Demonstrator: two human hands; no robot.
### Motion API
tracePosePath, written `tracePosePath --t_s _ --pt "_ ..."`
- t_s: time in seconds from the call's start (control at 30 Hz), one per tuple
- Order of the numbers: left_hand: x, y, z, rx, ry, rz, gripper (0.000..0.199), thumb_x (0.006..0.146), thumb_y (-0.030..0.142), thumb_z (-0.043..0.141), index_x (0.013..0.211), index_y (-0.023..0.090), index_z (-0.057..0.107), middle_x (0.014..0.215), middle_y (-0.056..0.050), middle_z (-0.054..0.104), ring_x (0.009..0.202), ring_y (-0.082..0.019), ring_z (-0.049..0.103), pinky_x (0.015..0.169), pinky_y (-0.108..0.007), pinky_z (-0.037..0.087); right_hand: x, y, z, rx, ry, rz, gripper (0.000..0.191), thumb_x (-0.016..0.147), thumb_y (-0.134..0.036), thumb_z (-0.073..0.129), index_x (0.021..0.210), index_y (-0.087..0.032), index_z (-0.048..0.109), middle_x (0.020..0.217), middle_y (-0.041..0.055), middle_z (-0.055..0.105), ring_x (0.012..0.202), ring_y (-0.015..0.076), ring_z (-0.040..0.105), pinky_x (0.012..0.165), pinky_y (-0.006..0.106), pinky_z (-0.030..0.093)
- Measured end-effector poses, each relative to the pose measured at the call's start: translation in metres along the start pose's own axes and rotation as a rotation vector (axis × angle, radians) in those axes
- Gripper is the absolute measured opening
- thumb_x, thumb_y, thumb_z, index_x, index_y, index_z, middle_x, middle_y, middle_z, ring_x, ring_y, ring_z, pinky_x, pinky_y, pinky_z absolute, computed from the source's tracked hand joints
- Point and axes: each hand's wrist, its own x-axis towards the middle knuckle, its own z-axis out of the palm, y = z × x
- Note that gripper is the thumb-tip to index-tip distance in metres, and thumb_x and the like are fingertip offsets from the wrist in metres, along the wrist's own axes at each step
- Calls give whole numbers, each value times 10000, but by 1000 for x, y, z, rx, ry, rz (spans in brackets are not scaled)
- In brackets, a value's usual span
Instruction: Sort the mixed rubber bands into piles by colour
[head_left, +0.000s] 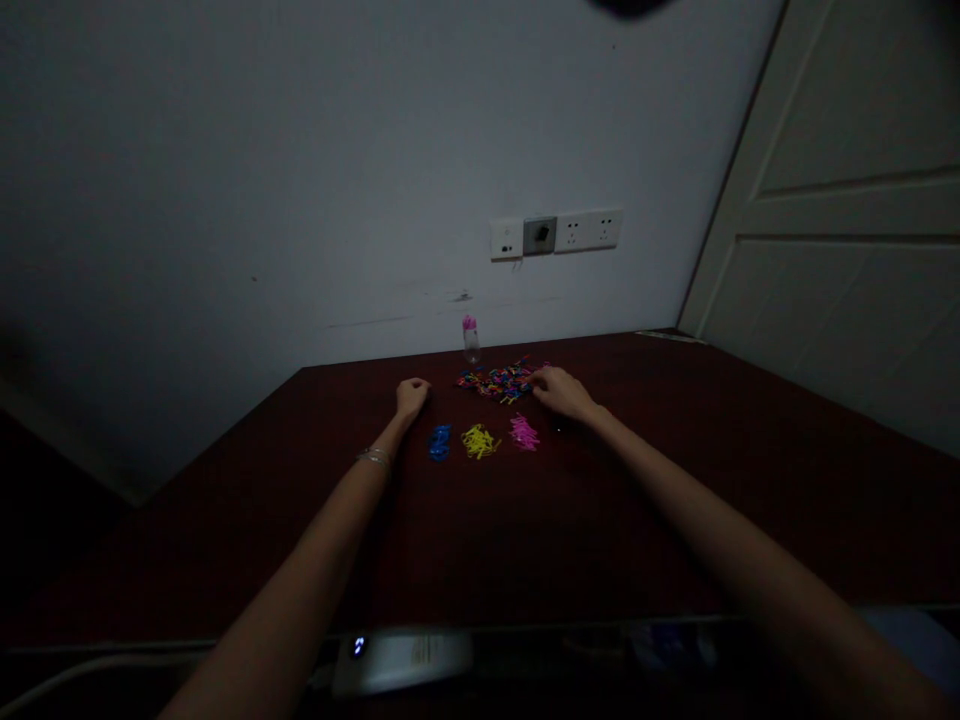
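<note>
A mixed pile of small, thin, coloured pieces (499, 382) lies toward the back of the dark red table; their exact kind is too small to tell. At its right edge, my right hand (562, 392) has its fingertips pinched together on the pile, and what they grip is hidden. To the pile's left, my left hand (411, 397) rests on the table with fingers curled closed, their contents not visible. In front lie three sorted heaps: blue pieces (439, 442), yellow pieces (479, 441) and pink pieces (523, 432).
Behind the pile stands a clear bottle with a pink top (471, 340), close to the wall. Wall sockets (555, 235) sit above. A pale door (840, 200) borders the right side. Below the table's front edge is a white device with a lit display (401, 662).
</note>
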Motion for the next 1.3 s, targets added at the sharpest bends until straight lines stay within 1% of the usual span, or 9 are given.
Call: tracePosePath --t_s 0.1,0.23,0.3,0.37,0.8,0.97,1.03,1.2,1.3 --pt "0 0 0 -3 3 9 217 659 174 494 729 132 695 627 -50 648 629 -155 581 598 -221 409 -4 46 -5 -59 68 179 321 802 -198 439 1057 -174 633 1103 105 611 1023 194 544 874 280 402" --pt "1 0 0 5 9 14 202 653 168 503 702 142 697 626 -49 654 649 -162 588 625 -224 414 -21 100 -6 -165 71 354 369 803 -225 441 1133 -155 592 1156 125 595 1038 226 547 864 324 416" --pt "2 -1 1 5 18 12 210 651 163 497 702 142 699 632 -50 657 647 -161 590 633 -227 417 -32 119 -5 -216 54 407 385 810 -253 440 1154 -151 581 1180 134 585 1048 249 544 855 353 420" --pt "2 -3 2 0 23 13 218 649 161 492 710 140 700 636 -52 658 640 -160 591 634 -230 421 -39 129 -3 -227 36 438 394 823 -274 423 1162 -149 580 1181 142 587 1048 254 546 853 366 419" --pt "8 -2 4 28 40 -31 213 653 167 498 715 147 701 638 -55 657 627 -161 589 612 -229 426 -42 127 -1 -237 7 448 391 830 -295 395 1135 -162 602 1119 140 627 1018 250 576 840 368 420" --pt "14 11 13 108 11 62 182 668 212 554 756 150 701 762 -77 679 722 -180 605 684 -247 433 -43 125 -3 -244 9 452 400 834 -301 389 1142 -157 600 1097 151 635 1015 246 580 834 355 426" --pt "14 22 18 131 -33 112 196 674 230 577 803 147 698 824 -83 682 768 -180 606 714 -244 435 -43 124 -3 -246 11 452 399 834 -302 392 1141 -158 601 1092 148 639 1012 242 583 831 345 429" --pt "9 51 37 225 -251 265 384 706 365 604 1009 134 648 970 -91 666 856 -173 600 763 -231 444 -45 124 -4 -244 23 438 394 838 -292 392 1145 -164 601 1108 124 638 1018 229 582 841 321 431" --pt "4 65 50 295 -336 355 426 705 407 611 1028 132 643 1007 -97 655 885 -188 596 770 -236 446 -45 124 -5 -233 12 452 394 839 -298 395 1150 -169 600 1123 115 634 1028 229 578 848 320 432"
